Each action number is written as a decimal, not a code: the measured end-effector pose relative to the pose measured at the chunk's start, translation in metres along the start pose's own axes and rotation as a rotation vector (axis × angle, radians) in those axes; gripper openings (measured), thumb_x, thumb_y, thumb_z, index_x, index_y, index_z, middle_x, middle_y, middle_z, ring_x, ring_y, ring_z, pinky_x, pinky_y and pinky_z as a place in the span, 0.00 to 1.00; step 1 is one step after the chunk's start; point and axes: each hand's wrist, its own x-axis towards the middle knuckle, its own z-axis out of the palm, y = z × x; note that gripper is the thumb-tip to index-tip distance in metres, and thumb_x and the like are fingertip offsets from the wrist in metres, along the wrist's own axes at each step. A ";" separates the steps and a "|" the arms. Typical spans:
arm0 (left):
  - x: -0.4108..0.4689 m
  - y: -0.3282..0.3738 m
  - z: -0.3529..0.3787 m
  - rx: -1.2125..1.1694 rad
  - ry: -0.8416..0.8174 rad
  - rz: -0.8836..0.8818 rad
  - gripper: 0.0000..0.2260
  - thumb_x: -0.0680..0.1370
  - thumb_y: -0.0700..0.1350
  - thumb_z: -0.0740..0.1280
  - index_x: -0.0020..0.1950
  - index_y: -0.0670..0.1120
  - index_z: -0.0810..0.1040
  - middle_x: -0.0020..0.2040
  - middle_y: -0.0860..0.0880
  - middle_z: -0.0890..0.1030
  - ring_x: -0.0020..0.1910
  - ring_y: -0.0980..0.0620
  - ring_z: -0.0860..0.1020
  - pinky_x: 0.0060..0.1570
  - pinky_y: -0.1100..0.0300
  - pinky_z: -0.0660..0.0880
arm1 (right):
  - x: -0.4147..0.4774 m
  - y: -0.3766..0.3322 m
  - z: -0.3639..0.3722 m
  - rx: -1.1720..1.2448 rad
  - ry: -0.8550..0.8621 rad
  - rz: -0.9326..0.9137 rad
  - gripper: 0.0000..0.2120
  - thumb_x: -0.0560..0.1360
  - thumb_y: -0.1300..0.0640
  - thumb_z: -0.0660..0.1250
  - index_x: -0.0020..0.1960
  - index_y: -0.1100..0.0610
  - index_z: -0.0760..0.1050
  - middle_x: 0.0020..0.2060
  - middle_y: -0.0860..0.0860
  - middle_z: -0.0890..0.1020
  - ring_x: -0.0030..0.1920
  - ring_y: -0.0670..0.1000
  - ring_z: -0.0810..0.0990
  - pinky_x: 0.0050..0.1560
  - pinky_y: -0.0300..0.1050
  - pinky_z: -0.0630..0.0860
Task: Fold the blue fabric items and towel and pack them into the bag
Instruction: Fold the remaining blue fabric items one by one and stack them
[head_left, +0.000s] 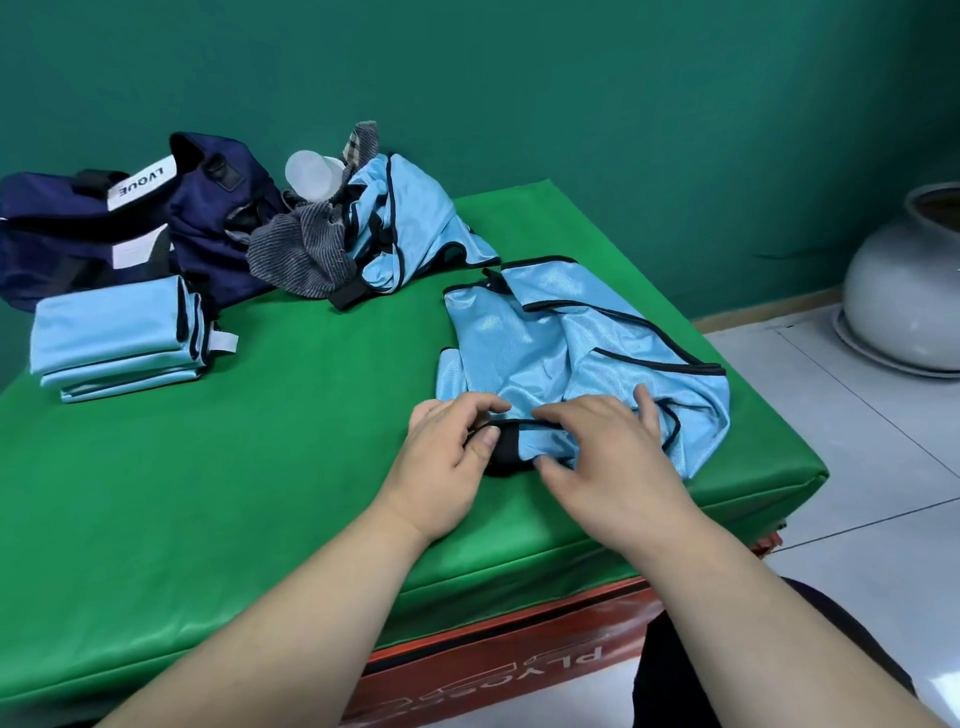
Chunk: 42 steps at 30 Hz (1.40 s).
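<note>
A crumpled light-blue fabric item with black trim (582, 343) lies on the right of the green table (260, 467). My left hand (447, 457) pinches its near black-edged corner. My right hand (608, 452) grips the same near edge just to the right. At the far left lies a folded stack of light-blue fabric (114, 338). Another unfolded blue item (410, 223) is heaped at the back beside a grey striped towel (301, 249). The navy bag (130, 218) lies at the back left.
A translucent plastic cup (311, 174) stands behind the towel. A large grey ceramic pot (909, 291) sits on the tiled floor to the right. The table's right edge drops off just beyond the fabric. A red box (493, 670) shows under the table.
</note>
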 end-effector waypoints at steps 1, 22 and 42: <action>0.000 0.000 -0.001 -0.003 0.006 0.034 0.11 0.77 0.51 0.60 0.59 0.58 0.74 0.48 0.66 0.76 0.53 0.67 0.69 0.58 0.52 0.68 | 0.001 0.001 -0.001 0.012 0.015 0.016 0.18 0.71 0.47 0.65 0.61 0.45 0.78 0.52 0.41 0.80 0.61 0.47 0.74 0.77 0.61 0.45; 0.007 -0.004 0.001 0.214 -0.180 0.071 0.23 0.68 0.46 0.65 0.64 0.54 0.77 0.59 0.60 0.79 0.62 0.59 0.72 0.66 0.56 0.60 | -0.003 -0.002 -0.013 -0.079 -0.041 -0.013 0.25 0.71 0.37 0.66 0.66 0.42 0.76 0.59 0.41 0.77 0.66 0.46 0.71 0.77 0.65 0.44; 0.007 0.000 0.003 0.278 -0.149 0.045 0.18 0.73 0.55 0.60 0.59 0.53 0.79 0.52 0.60 0.78 0.56 0.56 0.73 0.66 0.49 0.64 | -0.013 -0.015 -0.033 -0.195 0.013 -0.031 0.19 0.62 0.54 0.64 0.51 0.46 0.83 0.56 0.44 0.81 0.65 0.52 0.74 0.74 0.73 0.46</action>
